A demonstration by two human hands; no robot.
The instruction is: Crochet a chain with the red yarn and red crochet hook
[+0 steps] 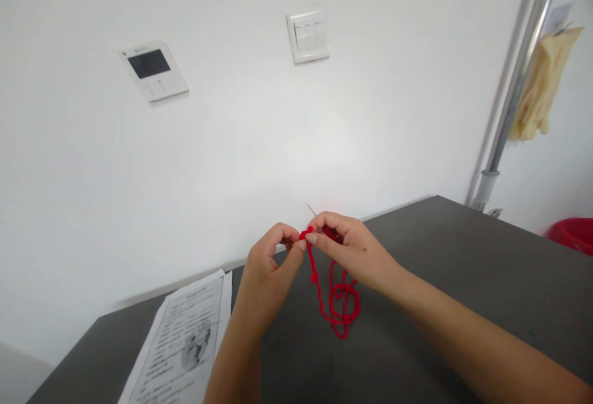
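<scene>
My left grip (pixel 270 262) pinches the red yarn (pixel 340 305) tight, my right grip (pixel 356 248) is closed on the thin hook (pixel 311 209) — the rest lies heaped on the worktop (pixel 463 256). I think the loop could slip off if a pinch goes loose

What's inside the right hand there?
The right hand pinches red yarn and a thin tool: only its metal tip and a bit of red handle show; the hand covers the rest.
</scene>
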